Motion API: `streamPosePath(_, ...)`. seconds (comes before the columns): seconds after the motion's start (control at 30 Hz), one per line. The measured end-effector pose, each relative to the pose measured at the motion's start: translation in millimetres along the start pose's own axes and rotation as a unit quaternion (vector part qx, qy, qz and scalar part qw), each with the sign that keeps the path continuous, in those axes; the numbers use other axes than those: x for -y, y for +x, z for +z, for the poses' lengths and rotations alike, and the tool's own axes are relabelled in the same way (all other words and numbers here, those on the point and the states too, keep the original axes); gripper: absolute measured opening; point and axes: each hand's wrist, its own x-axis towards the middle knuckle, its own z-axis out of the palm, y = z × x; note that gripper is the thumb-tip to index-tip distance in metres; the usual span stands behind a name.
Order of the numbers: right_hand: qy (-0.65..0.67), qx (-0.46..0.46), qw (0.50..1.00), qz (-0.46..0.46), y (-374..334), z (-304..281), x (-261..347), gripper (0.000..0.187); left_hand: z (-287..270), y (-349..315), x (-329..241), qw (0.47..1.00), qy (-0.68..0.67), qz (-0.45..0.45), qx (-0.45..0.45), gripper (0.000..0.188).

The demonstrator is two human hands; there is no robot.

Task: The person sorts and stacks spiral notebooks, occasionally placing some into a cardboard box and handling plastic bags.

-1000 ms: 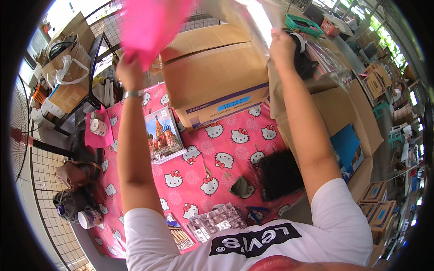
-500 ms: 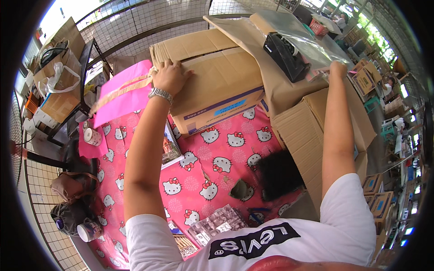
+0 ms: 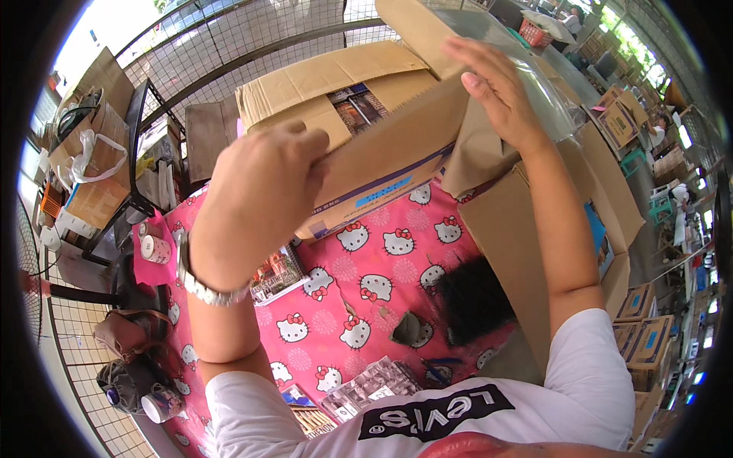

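Note:
A cardboard carton [image 3: 305, 86] sits on the far side of the table. Its near flap [image 3: 397, 141] is lifted toward me. Through a gap between the flaps, printed covers [image 3: 357, 108] show inside. My left hand [image 3: 263, 179], with a metal watch at the wrist, has its fingers curled around the left end of the raised flap. At the flap's right end, my right hand [image 3: 496, 95] is open, fingers stretched out and the thumb beside the flap's corner. A second, opened carton [image 3: 508, 244] stands under my right forearm, with something blue inside.
A pink patterned cloth [image 3: 382, 263] covers the table. On it lie a spiral notebook [image 3: 279, 275], a black mesh item [image 3: 475, 301], black-and-white printed booklets [image 3: 370, 389] and a paper cup [image 3: 156, 249]. Brown paper [image 3: 477, 156] drapes beside the carton. A black shelf [image 3: 137, 145] stands left.
The near flap has come up from flat, exposing the covers. My left hand moved nearer with it; my right hand moved left and opened. The pink sheet and black tape dispenser are mostly out of sight.

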Motion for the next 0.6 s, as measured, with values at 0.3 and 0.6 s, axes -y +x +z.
streamPosePath(0.3,0.015,0.164,0.985,0.058,-11.8,9.7,-19.3,0.033,78.5,58.7,110.4,0.903,-0.339,0.084,0.249,0.036)
streamPosePath(0.6,0.011,0.143,0.989,0.039,-17.4,3.8,-12.1,0.032,142.0,70.3,94.7,0.975,-0.08,0.185,-0.093,0.018)
